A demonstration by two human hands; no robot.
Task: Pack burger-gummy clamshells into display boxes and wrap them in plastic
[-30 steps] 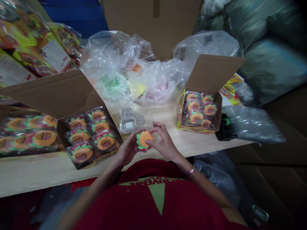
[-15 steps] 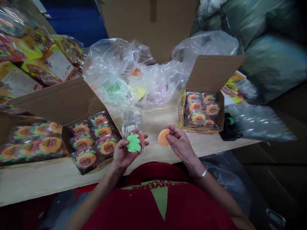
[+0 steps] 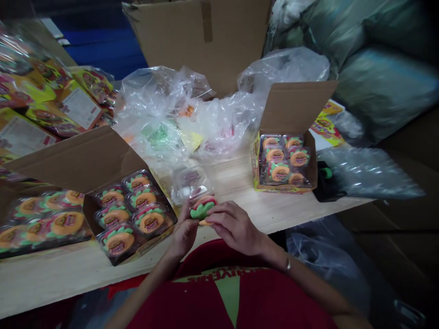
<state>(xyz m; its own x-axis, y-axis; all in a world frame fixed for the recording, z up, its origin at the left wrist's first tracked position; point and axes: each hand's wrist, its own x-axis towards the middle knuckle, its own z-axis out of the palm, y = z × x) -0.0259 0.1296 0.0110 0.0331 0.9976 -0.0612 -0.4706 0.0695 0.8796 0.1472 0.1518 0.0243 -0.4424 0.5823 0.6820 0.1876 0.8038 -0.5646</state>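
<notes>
Far left: yellow printed packages (image 3: pixel 51 114) are stacked, partly under clear wrap. Near left: burger-shaped pieces (image 3: pixel 66 224) in clear packs stand in two rows. Immediately right of these, an open left carton (image 3: pixel 92 157), flap raised, contains six similar packs in two columns. All rest on the wooden bench (image 3: pixel 236 180).

Centre, far: clear plastic bags (image 3: pixel 151 91) lie crumpled; green, yellow, orange and pink contents show through. Centre, nearer: clear containers (image 3: pixel 192 180) lie just beyond the hands.

Centre, near: the left hand (image 3: pixel 185 233) grips the layered burger (image 3: pixel 203 209) between thumb and fingers, green layer facing the wearer. The right hand (image 3: pixel 236 228) has its fingers curled and pinches the orange disc (image 3: pixel 206 223) at the burger's near edge. The hands are close together, near the bench edge.

Right: an open right carton (image 3: pixel 298 107), lid raised, contains six packs. Beyond its right side: a black object (image 3: pixel 324 187) and a translucent plastic bag (image 3: pixel 370 171).
</notes>
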